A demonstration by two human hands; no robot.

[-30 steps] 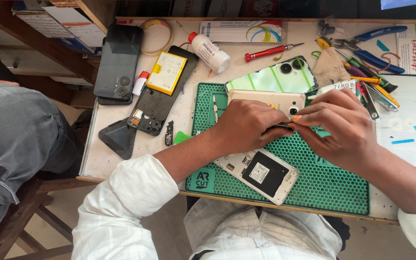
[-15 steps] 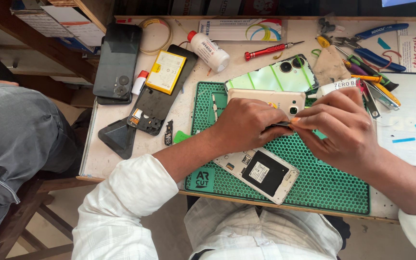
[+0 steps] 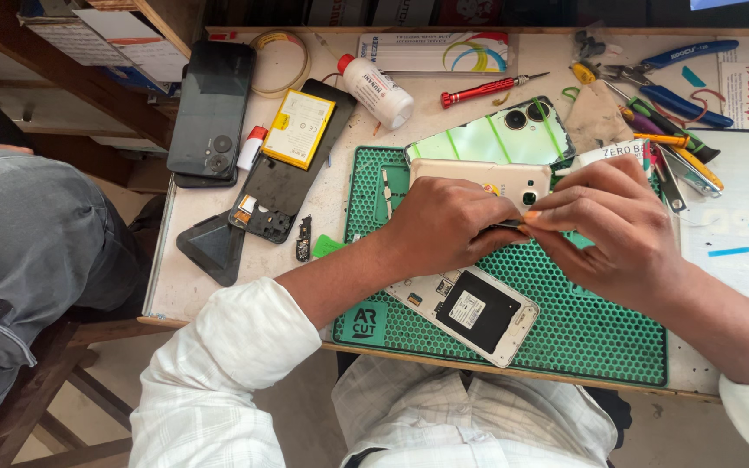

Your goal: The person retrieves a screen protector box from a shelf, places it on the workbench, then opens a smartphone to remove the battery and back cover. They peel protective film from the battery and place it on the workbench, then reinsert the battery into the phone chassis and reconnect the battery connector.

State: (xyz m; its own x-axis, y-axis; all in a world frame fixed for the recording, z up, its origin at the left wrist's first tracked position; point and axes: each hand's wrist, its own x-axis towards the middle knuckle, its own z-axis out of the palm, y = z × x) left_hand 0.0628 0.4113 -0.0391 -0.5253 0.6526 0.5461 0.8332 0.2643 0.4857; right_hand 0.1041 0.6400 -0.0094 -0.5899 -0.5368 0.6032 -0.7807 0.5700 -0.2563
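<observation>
Pinching a small dark part (image 3: 510, 224) between them, the left hand (image 3: 444, 227) and right hand (image 3: 610, 227) meet above the green mat (image 3: 600, 329), an opened phone (image 3: 476, 312) at six o'clock.

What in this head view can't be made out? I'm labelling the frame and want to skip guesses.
- Small part between the left hand and right hand: fingers cover it; each hand's grip unclear.
- Gold phone: lower half behind both hands.
- Blue-handled pliers: jaws lost in tool clutter.
- Neighbouring person's knee: cut off by left edge.
</observation>
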